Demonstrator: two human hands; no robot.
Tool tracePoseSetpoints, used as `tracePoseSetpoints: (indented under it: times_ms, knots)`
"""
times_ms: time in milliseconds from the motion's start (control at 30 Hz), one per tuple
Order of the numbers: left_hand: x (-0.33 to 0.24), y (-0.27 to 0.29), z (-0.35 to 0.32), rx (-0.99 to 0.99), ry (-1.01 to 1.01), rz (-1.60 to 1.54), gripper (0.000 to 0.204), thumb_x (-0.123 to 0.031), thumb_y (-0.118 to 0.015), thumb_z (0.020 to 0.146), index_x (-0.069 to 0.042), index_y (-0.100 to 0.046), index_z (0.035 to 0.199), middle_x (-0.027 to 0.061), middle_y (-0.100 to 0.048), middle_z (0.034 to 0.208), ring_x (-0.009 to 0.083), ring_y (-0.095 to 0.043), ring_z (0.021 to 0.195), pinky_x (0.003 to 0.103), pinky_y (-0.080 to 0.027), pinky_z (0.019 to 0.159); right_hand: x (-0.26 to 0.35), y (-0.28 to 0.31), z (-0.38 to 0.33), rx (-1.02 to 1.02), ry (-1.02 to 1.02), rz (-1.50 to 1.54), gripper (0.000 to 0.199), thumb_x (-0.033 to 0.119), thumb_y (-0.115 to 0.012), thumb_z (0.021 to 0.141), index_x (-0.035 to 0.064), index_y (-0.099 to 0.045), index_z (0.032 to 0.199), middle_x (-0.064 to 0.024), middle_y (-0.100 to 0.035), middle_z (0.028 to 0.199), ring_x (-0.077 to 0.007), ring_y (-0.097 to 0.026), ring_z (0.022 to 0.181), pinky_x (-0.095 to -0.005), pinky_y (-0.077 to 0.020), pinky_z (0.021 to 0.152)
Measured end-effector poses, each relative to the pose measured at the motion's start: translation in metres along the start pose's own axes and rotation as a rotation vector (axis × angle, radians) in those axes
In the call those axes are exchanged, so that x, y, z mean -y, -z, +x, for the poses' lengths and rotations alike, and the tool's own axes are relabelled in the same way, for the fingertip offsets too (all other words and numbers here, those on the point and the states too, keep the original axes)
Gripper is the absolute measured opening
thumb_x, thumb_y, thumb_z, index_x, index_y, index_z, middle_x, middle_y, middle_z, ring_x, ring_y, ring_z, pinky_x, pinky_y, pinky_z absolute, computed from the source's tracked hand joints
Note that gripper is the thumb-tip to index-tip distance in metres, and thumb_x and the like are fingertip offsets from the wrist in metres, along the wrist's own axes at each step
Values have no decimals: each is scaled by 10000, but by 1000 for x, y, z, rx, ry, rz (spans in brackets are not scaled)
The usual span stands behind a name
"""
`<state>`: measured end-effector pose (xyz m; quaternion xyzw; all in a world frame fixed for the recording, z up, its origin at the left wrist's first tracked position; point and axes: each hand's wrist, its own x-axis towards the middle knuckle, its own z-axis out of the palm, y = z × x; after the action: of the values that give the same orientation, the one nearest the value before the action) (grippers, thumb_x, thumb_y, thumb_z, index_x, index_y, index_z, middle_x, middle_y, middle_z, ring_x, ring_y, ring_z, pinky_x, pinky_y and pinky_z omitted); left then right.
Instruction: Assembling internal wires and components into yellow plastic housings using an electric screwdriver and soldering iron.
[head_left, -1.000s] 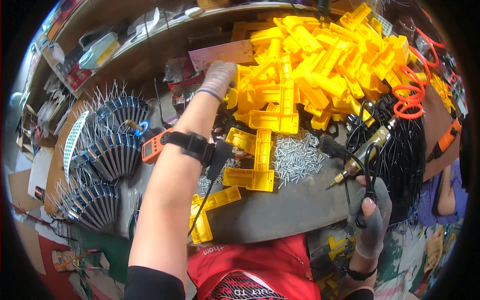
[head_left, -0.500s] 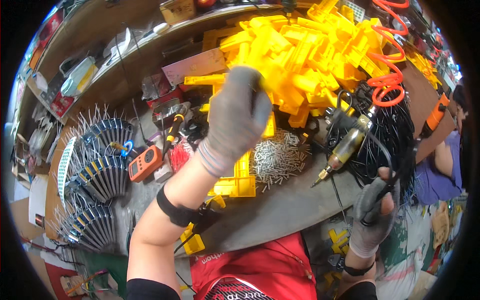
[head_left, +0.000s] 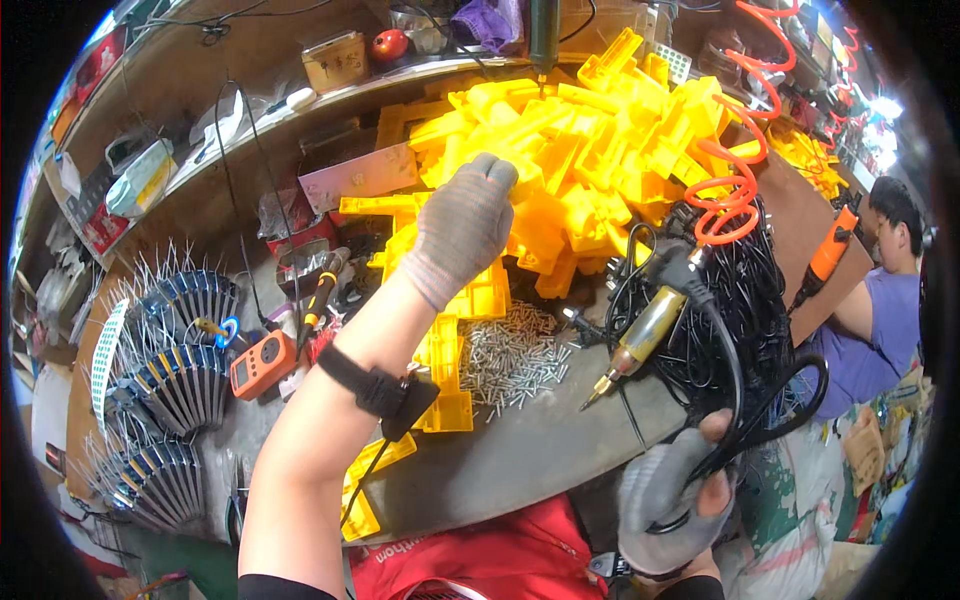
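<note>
Left hand (head_left: 465,225) is curled shut, empty, over the yellow parts pile (head_left: 590,150); right hand (head_left: 665,500), nearer the body, is closed on the black cable (head_left: 735,400).

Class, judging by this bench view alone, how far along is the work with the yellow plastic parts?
Done: a few yellow pieces lie flat near the bench's front edge. In hand: the gloved left hand reaches into the big yellow pile; the right hand grips a black cable, the screwdriver resting beside loose screws. Left: most of the pile.
</note>
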<state>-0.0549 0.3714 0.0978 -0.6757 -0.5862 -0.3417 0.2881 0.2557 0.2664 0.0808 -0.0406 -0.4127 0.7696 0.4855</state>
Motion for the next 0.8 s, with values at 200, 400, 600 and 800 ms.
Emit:
tracePoseSetpoints:
  times_ms: [200, 400, 600, 800]
  knots:
    - [20, -21, 21, 110, 230, 92, 252, -13, -547, 796, -77, -614, 1031, 135, -599, 1101, 350, -607, 1011, 453, -522, 830, 8, -31, 0, -148, -173, -129, 396, 417, -685, 878, 161, -534, 1141, 36, -504, 645, -79, -436, 502, -235, -441, 558]
    - [30, -24, 6, 163, 217, 10, 297, -13, -542, 803, -85, -637, 1074, 129, -610, 1143, 344, -610, 1042, 427, -517, 863, -7, -19, -3, -85, -91, -195, 624, 481, -670, 875, 114, -385, 1292, -135, -607, 654, -216, -586, 553, -334, -481, 506]
    - [5, -11, -20, 66, 198, -75, 291, 10, -520, 787, -68, -646, 1037, 134, -629, 1067, 339, -615, 984, 404, -519, 840, -16, -33, -4, -236, -18, -268, 650, 433, -717, 854, 70, -381, 1276, -45, -523, 596, -151, -511, 472, -298, -444, 422]
    - [42, 1, -36, 162, 757, 30, 349, -189, -539, 863, -69, -585, 1188, 186, -596, 1198, 344, -582, 1125, 436, -480, 938, -30, -33, -1, -122, 124, -320, 600, 382, -677, 895, 47, -370, 1286, -71, -523, 594, -148, -499, 460, -286, -429, 427]
